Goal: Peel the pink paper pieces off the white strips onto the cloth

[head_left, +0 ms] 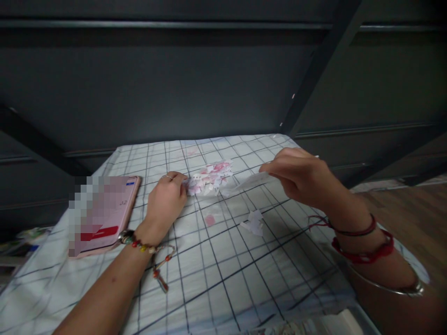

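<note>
A thin see-through film (246,183) spans the space between my two hands, low over the checked cloth. Pink and white torn paper scraps (212,177) cluster at its left part; I cannot tell whether they are stuck to it. My right hand (296,179) pinches the film's right end and holds it raised. At the left end, my left hand (167,200) rests on the cloth with curled fingers, its fingertips closed at the film's edge beside the scraps. Nearer to me lie some loose white scraps (254,223) and a small pink piece (210,220).
The white checked cloth (195,288) covers the table. A phone in a pink case (127,204) lies left of my left hand, partly blurred out. Along the front edge a container (363,316) shows in part. Dark panels (174,88) stand behind the table, with wooden floor (415,209) at right.
</note>
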{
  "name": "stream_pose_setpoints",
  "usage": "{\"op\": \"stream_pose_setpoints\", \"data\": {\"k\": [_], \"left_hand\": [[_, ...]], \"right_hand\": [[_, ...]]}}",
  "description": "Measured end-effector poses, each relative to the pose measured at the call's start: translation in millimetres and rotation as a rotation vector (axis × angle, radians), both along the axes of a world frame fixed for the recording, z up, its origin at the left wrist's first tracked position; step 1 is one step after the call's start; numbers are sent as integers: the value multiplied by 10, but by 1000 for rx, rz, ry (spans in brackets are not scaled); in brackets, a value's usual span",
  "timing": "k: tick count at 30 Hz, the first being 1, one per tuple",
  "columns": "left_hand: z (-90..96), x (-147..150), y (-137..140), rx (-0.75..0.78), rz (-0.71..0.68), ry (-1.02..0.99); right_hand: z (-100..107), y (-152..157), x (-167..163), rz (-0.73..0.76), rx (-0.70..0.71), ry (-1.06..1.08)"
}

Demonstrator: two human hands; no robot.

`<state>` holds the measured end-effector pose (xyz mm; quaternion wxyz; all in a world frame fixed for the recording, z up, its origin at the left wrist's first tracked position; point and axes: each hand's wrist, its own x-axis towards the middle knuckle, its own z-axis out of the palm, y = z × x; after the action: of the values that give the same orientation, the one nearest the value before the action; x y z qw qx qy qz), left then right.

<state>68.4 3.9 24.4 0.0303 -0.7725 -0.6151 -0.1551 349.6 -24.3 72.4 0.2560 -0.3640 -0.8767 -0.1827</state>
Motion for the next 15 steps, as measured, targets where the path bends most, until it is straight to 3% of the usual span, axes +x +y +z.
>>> {"op": "stream_pose_setpoints", "data": {"k": [5, 15], "left_hand": [[-11, -4, 2, 21, -5, -2], [11, 5, -11, -4, 2, 3]], "right_hand": [[-30, 31, -16, -73, 47, -42], [-61, -3, -122, 135, 55, 17]]}}
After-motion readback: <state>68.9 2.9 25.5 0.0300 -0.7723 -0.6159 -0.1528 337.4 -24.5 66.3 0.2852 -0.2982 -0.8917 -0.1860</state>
